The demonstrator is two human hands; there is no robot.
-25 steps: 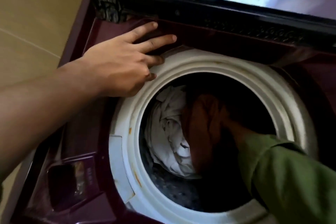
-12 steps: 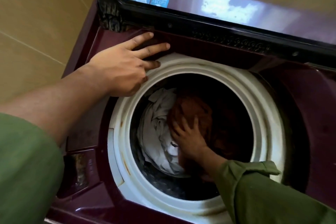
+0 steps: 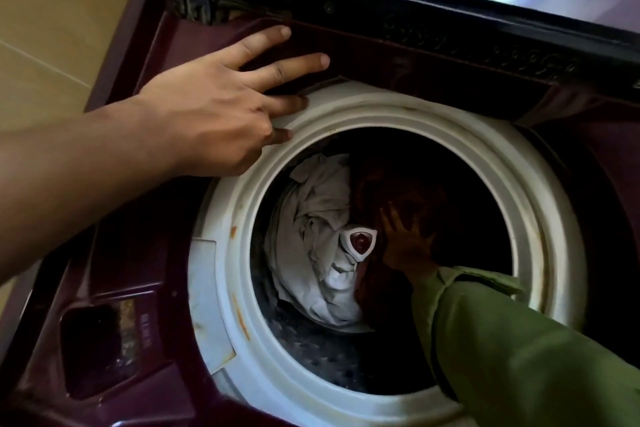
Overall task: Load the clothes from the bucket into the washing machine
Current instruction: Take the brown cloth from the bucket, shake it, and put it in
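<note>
Head view: right hand [image 3: 403, 236] dim inside drum [image 3: 221, 288].

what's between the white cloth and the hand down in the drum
In the head view, the agitator cap, white with a dark red centre, shows between the white cloth and the right hand, which presses on the dark reddish cloth.

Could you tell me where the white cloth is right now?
In the head view, the white cloth lies inside the drum on its left side, just left of the right hand pressing the brown cloth.
</note>
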